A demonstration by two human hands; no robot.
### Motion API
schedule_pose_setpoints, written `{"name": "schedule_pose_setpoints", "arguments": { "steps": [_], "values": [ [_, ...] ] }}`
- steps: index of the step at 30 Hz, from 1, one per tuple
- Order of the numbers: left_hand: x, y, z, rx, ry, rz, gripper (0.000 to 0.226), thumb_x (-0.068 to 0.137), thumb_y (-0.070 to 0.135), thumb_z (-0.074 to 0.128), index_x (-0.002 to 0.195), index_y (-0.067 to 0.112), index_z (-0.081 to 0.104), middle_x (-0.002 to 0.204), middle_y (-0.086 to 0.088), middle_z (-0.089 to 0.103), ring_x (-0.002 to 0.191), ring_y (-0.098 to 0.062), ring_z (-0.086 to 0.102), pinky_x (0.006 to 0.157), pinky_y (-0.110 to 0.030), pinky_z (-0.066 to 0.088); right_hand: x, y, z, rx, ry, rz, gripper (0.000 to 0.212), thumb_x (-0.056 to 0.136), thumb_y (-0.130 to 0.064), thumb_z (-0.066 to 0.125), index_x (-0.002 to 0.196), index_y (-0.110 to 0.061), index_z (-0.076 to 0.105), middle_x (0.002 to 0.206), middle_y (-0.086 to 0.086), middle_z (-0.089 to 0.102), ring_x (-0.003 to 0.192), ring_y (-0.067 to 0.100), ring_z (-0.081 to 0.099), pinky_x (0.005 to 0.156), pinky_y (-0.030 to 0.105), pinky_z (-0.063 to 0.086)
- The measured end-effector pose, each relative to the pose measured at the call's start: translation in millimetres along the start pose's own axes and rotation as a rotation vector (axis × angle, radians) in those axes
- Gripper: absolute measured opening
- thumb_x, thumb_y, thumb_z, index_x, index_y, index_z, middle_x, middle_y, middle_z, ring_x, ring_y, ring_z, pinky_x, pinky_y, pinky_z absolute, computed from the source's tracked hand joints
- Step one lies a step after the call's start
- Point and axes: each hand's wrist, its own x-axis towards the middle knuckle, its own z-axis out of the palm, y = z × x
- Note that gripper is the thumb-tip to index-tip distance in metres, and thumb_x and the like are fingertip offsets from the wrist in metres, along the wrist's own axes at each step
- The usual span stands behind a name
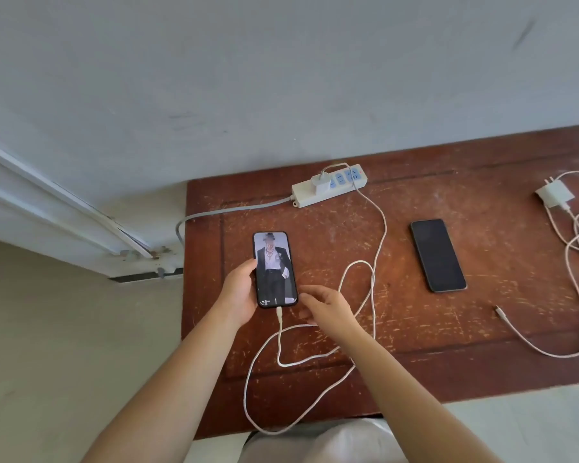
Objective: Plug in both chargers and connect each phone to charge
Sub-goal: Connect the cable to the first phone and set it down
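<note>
One phone [275, 269] charging, we're gripping it in left hand [238, 292]; right hand [328, 307] released, hovering over looped cable [365, 285], risking snagging, yanking plug out.

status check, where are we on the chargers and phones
Left hand holding lit phone, cable in its port; right hand open beside it. First charger in power strip. Second charger unplugged, dark phone unconnected. Nothing in the way.
</note>
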Motion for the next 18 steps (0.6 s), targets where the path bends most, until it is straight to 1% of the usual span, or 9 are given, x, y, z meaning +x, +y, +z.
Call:
{"name": "schedule_pose_setpoints", "arguments": {
  "steps": [2,4,6,8,10,12,14,16,18],
  "values": [
    [11,-5,-2,0.017,0.041,-0.033,0.031,0.101,0.024,0.049,0.106,0.010,0.076,0.108,-0.012,0.078,0.098,-0.029,0.073,0.086,-0.042,0.057,11,1,3,0.030,-0.024,0.053,0.028,0.099,-0.019,0.054,0.124,-0.021,0.068,0.094,-0.002,0.076,0.077,0.010,0.071,0.078,0.033,0.061],
    [19,-7,-4,0.032,0.075,-0.062,0.031,0.102,0.023,0.047,0.104,0.011,0.075,0.103,-0.010,0.079,0.092,-0.026,0.074,0.080,-0.039,0.057,19,2,5,0.040,-0.056,0.102,0.032,0.100,-0.013,0.051,0.127,-0.018,0.067,0.093,0.002,0.073,0.077,0.011,0.067,0.077,0.033,0.059],
    [26,-8,-7,0.063,0.088,-0.072,0.031,0.103,0.022,0.046,0.104,0.012,0.075,0.107,-0.011,0.078,0.096,-0.027,0.072,0.085,-0.041,0.057,25,3,7,0.045,-0.095,0.133,0.034,0.099,-0.009,0.050,0.128,-0.016,0.066,0.093,0.003,0.070,0.077,0.012,0.063,0.073,0.030,0.055],
    [30,-8,-10,0.110,0.104,-0.068,0.031,0.103,0.023,0.045,0.108,0.012,0.074,0.112,-0.013,0.075,0.103,-0.029,0.070,0.094,-0.043,0.055,28,4,10,0.034,-0.132,0.148,0.034,0.100,-0.008,0.050,0.130,-0.015,0.064,0.097,0.004,0.069,0.079,0.012,0.062,0.070,0.026,0.053],
    [34,-10,-11,0.156,0.132,-0.049,0.032,0.104,0.022,0.044,0.118,0.010,0.070,0.117,-0.013,0.073,0.108,-0.030,0.068,0.097,-0.044,0.053,30,4,13,0.023,-0.153,0.161,0.035,0.100,-0.008,0.049,0.132,-0.015,0.062,0.102,0.006,0.069,0.083,0.013,0.063,0.074,0.027,0.053],
    [36,-10,-10,0.205,0.162,-0.039,0.034,0.104,0.021,0.041,0.120,0.008,0.069,0.118,-0.014,0.072,0.105,-0.029,0.069,0.096,-0.043,0.053,34,5,17,0.034,-0.149,0.171,0.036,0.101,-0.007,0.047,0.134,-0.013,0.060,0.108,0.010,0.069,0.090,0.015,0.063,0.081,0.030,0.054],
    [37,-10,-8,0.250,0.164,-0.035,0.036,0.104,0.022,0.038,0.122,0.007,0.066,0.120,-0.016,0.071,0.105,-0.029,0.068,0.102,-0.045,0.051,37,7,19,0.061,-0.129,0.176,0.037,0.100,-0.005,0.045,0.134,-0.010,0.060,0.114,0.014,0.070,0.094,0.018,0.065,0.087,0.033,0.056],
    [36,-11,-7,0.300,0.176,-0.020,0.037,0.105,0.027,0.036,0.130,0.011,0.059,0.126,-0.013,0.067,0.112,-0.028,0.065,0.107,-0.048,0.048,39,9,20,0.092,-0.105,0.186,0.039,0.098,-0.002,0.044,0.133,-0.008,0.061,0.111,0.010,0.070,0.097,0.020,0.067,0.089,0.033,0.057],
    [33,-12,-8,0.342,0.180,-0.012,0.039,0.106,0.031,0.035,0.133,0.014,0.057,0.128,-0.009,0.065,0.115,-0.024,0.062,0.106,-0.046,0.048,40,10,21,0.103,-0.093,0.184,0.041,0.097,-0.001,0.042,0.133,-0.007,0.061,0.100,0.001,0.068,0.097,0.021,0.068,0.089,0.033,0.058]
  ]
}}
